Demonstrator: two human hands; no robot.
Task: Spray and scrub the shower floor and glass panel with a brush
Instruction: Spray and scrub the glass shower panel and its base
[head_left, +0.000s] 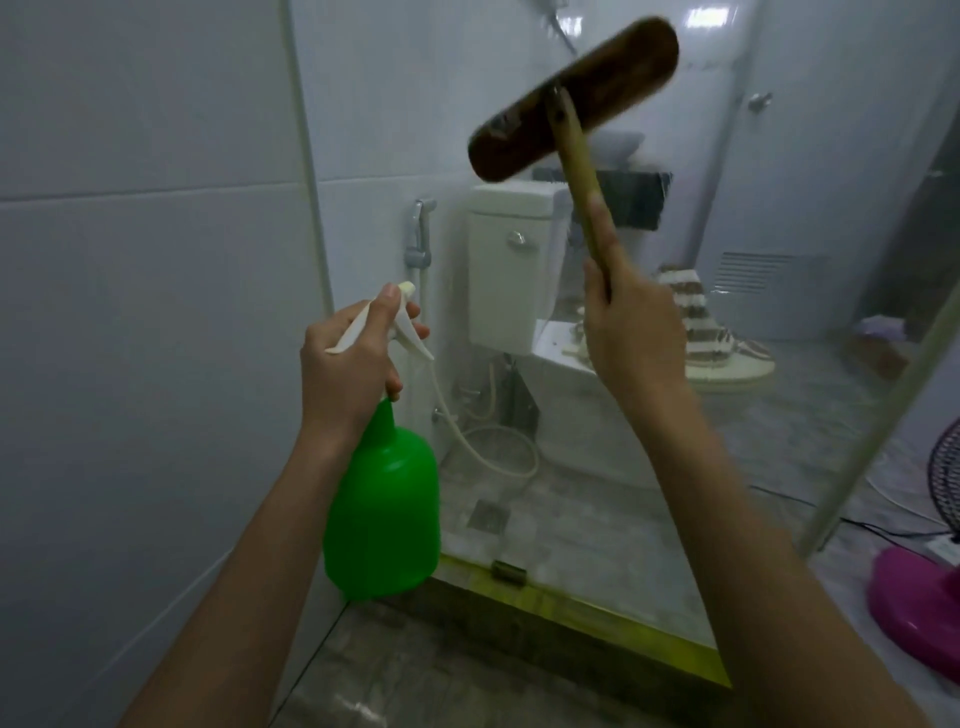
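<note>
The light is dim, cool and bluish, with soft shadows only. A bright glare patch (702, 20) sits high on the glass panel (779, 415), which looks hazy and streaked. The brush head (574, 98) is smeared by motion blur. The whole picture is soft, and straight lines bow toward the edges

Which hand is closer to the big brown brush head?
Right. The right hand grips the handle just below the brush head. The left hand is lower and off to the left, holding the green spray bottle.

Home bathroom: toilet (511, 270), tiled walls (145, 260)
</note>
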